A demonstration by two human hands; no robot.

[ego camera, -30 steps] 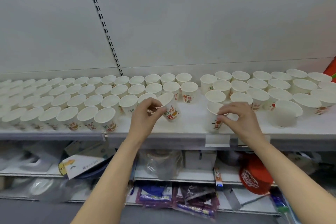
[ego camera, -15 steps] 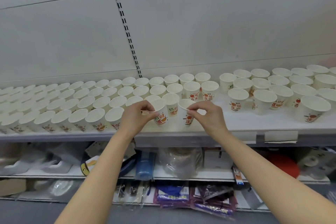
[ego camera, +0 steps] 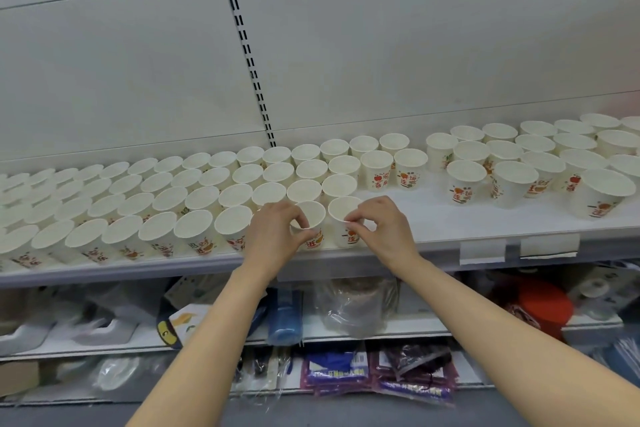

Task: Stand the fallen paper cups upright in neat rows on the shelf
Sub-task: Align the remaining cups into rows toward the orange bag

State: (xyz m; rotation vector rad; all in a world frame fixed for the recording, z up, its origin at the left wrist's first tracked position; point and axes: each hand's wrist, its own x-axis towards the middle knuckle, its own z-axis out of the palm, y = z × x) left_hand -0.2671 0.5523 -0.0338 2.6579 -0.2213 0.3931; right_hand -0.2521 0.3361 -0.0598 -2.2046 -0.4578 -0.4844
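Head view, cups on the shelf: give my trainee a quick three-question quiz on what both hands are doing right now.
1. True or false: the left hand hangs idle, holding nothing.
2. Multiple choice: the cup in the right hand stands
A. in the back row against the wall
B. at the front edge of the shelf, at the right end of the packed block
C. on the lower shelf
3. Fill in: the stretch of shelf between the packed block and the right-hand group of cups holds ___ cups.

Key
1. False: it pinches the rim of a front-row cup.
2. B: the right hand pinches its cup there.
3. no
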